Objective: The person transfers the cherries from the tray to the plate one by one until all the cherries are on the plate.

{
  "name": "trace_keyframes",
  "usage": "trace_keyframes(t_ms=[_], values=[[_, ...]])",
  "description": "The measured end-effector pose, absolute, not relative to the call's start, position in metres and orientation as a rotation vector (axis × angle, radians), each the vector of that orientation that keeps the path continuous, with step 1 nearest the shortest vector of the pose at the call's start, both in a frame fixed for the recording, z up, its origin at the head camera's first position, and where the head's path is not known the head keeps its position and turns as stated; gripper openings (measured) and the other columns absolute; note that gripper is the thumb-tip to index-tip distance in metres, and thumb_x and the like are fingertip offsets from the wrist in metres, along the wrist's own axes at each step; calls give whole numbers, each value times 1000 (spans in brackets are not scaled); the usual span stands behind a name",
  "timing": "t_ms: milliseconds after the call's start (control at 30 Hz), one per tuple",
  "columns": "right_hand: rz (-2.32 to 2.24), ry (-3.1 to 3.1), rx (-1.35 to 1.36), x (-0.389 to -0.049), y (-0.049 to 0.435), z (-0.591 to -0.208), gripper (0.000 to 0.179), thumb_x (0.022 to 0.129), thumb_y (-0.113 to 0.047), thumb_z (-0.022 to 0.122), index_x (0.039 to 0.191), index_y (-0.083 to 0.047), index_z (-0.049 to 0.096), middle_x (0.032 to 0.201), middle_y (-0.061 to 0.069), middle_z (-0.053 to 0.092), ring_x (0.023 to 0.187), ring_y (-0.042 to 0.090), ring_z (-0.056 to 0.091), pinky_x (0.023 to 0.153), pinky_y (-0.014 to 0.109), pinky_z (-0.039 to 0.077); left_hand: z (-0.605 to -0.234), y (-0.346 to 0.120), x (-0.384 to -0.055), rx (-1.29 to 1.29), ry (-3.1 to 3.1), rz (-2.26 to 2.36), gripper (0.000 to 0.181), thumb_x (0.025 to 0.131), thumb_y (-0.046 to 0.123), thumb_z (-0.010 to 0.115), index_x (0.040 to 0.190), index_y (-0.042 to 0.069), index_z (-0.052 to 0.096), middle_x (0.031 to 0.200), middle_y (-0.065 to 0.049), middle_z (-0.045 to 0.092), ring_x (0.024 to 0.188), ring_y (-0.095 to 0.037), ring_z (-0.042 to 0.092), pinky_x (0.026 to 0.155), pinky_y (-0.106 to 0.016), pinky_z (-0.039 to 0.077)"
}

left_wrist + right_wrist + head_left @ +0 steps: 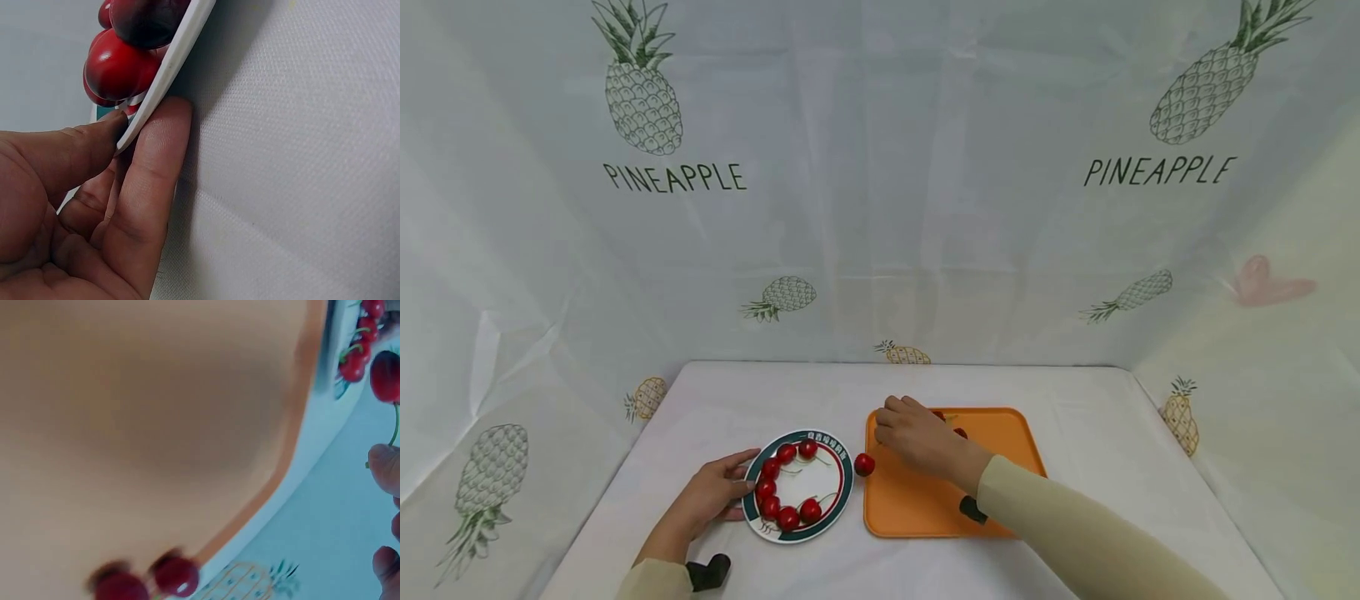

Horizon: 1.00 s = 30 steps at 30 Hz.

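Note:
My left hand (715,490) grips the left rim of a white plate (847,475) with a dark green border. In the left wrist view the thumb (87,147) lies on top of the rim and a finger (159,169) is underneath. Several red cherries (766,488) with stems form a curve on the plate. Over the orange tray's (917,508) left side is my right hand (917,437). In the right wrist view its fingertips pinch the green stem of a cherry (385,378), which hangs between tray and plate. Two more cherries (176,575) are on the tray's far part.
A white cloth covers the table (1075,417), and its far edge meets a pale curtain (925,208) printed with pineapples. Black bands (709,573) sit at both wrists. The tray stands just right of the plate, a narrow gap between them.

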State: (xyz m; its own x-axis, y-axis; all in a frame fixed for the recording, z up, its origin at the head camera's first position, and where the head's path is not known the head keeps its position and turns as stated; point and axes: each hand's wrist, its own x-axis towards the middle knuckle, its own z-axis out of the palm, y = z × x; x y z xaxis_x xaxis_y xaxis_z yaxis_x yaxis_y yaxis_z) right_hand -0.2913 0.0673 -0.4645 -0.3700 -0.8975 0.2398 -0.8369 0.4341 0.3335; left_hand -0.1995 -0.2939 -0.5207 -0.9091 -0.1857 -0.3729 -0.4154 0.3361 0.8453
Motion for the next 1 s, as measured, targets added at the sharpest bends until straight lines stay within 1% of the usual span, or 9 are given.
trace_keyframes(t_ms=[100,200,333,433,633,800,1000], values=[[-196,-2319,1536,-290,51,-466,11,98,-24,76,109,-21,77,106,-7,66,101,15,50,86,23,44,-521,-295,-200,-550,2393,1605,61,99,0,66,156,13,52,139,-27,55,84,-21,70,74,-39,66],[-194,-2308,1609,-288,38,-471,13,97,-25,77,110,-24,78,106,-8,65,102,13,50,89,22,46,-522,-296,-200,-549,2396,1602,61,99,0,67,156,13,52,138,-27,55,84,-21,70,74,-39,66],[-194,-2282,1681,-288,25,-478,15,98,-25,77,113,-27,78,107,-10,63,102,12,49,89,20,47,-522,-296,-201,-551,2398,1604,60,99,0,67,156,13,53,137,-26,56,84,-21,70,74,-39,66],[-173,-2286,1719,-288,18,-484,16,99,-24,75,114,-28,79,105,-11,61,101,11,48,87,18,46,-522,-296,-201,-552,2394,1606,60,99,0,66,156,13,53,137,-26,56,84,-21,70,74,-39,66],[-188,-2255,1748,-290,13,-495,14,99,-24,75,112,-29,78,103,-11,58,99,11,46,84,18,44,-520,-294,-201,-548,2400,1604,60,98,0,67,155,12,53,137,-27,56,84,-21,71,73,-39,66],[-262,-2198,1736,-292,9,-498,14,98,-27,76,113,-30,77,107,-9,59,101,12,48,87,18,45,-521,-294,-202,-544,2404,1600,61,98,0,67,156,13,52,139,-28,54,83,-21,71,73,-39,66],[-367,-2166,1730,-291,1,-502,20,99,-35,74,119,-32,76,111,-9,60,104,12,50,90,18,47,-523,-295,-203,-546,2393,1604,61,99,1,66,156,13,52,141,-28,53,84,-21,70,74,-39,66]])
